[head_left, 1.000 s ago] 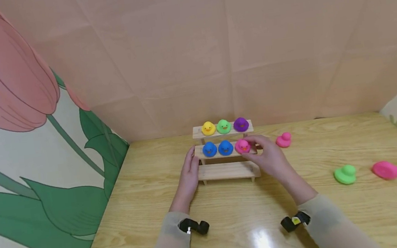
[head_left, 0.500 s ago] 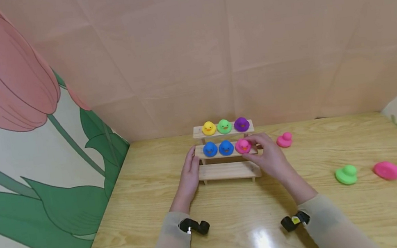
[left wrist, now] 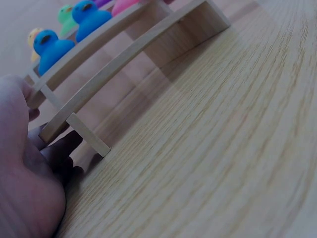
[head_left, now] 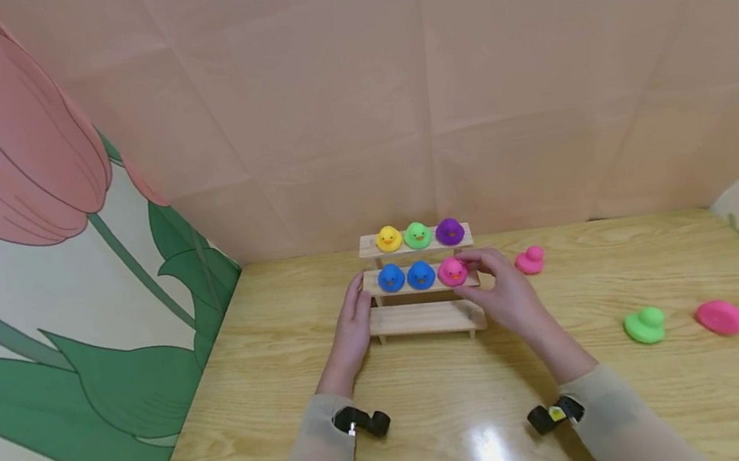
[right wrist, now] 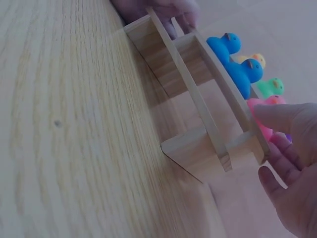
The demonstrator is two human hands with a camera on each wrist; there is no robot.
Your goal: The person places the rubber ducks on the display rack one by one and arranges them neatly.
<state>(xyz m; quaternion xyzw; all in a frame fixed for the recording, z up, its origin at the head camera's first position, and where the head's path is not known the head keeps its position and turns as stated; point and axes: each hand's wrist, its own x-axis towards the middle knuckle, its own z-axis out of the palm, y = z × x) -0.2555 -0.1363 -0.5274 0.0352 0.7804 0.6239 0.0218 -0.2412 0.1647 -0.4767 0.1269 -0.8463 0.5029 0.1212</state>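
Observation:
A three-tier wooden display stand [head_left: 425,317] stands on the table. My left hand [head_left: 351,326] holds its left end; in the left wrist view, fingers [left wrist: 64,148] curl in around the tiers. On the middle tier sit two blue rubber ducks [head_left: 391,278] and a pink rubber duck [head_left: 453,272] at the right. My right hand [head_left: 503,292] holds this pink duck between thumb and fingers, the thumb in front and the fingers partly hidden behind it. Yellow [head_left: 388,239], green [head_left: 418,235] and purple [head_left: 450,232] ducks line the top tier. The bottom tier bears no duck.
Right of the stand lies a pink duck [head_left: 530,260]. Farther right on the table are a green duck [head_left: 645,325] and another pink duck-like toy [head_left: 722,317]. A pinkish backdrop [head_left: 325,97] rises behind the table [head_left: 285,441], and a tulip-painted wall [head_left: 30,226] borders the left.
My right hand and wrist have shifted very slightly to the right by the pink duck. The left hand, the stand and the ducks keep their places.

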